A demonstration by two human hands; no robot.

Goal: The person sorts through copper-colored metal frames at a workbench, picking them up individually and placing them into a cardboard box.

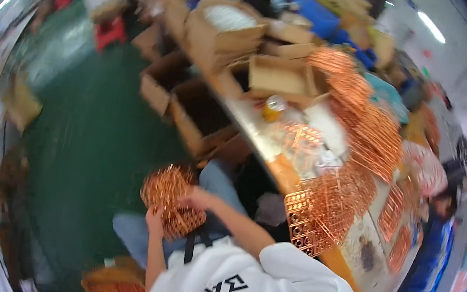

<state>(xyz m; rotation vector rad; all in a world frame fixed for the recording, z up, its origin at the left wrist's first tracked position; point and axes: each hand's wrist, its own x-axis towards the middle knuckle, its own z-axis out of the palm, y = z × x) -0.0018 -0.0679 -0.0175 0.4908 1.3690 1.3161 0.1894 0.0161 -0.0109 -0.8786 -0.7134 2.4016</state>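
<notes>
Over my lap I hold a bundle of copper-coloured wire grids [172, 188], its wires crossing and shining. My left hand [155, 218] is closed on the near left edge of the bundle. On its right side, my right hand [196, 198] grips it, with the fingers curled and partly hidden. Motion blur hides the fine shape of the wires. To the right, a flat stack of similar copper-coloured grids [320, 209] lies on the worktable [365, 248].
A tall heap of copper-coloured wire pieces [369, 117] lies farther back on the table. Near it are an open cardboard box [282, 78] and a yellow container [273, 108]. More cardboard boxes [197, 105] stand beside the table. A red stool [109, 32] stands on the green floor [81, 124].
</notes>
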